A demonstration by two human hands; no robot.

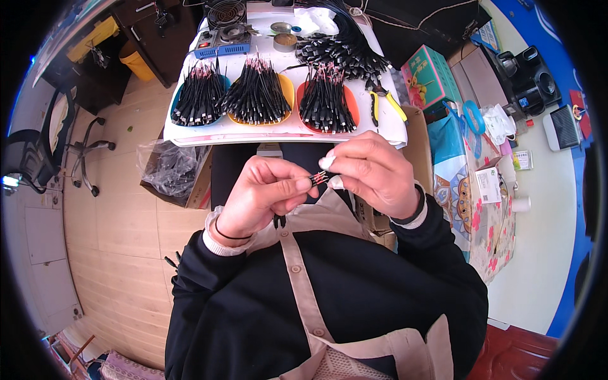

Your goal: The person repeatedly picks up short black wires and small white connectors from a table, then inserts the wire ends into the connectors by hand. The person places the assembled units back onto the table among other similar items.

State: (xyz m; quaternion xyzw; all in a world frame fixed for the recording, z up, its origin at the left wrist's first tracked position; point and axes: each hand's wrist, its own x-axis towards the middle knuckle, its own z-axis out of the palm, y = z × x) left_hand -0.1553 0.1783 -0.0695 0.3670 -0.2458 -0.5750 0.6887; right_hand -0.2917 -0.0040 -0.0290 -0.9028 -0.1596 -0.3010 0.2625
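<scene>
Close to my body, above my lap, my left hand (269, 185) pinches a small bunch of black cables between thumb and forefinger. Their stripped, reddish wire ends (319, 178) stick out toward the right. Black tips of the same bunch seem to hang below that hand. My right hand (375, 172) is closed at the wire ends, with white coverings on the thumb and a fingertip. Past my hands, on the white table (266, 134), stand a blue tray (226, 84), a yellow tray (288, 90) and a red tray (352, 104), each heaped with short black cables.
Yellow-handled pliers (388, 103) lie at the table's right. Behind them is a pile of black cables (342, 54). A blue device with a fan (223, 45) and a round tin (285, 42) stand at the back. A carton with clear plastic bags (171, 168) sits lower left.
</scene>
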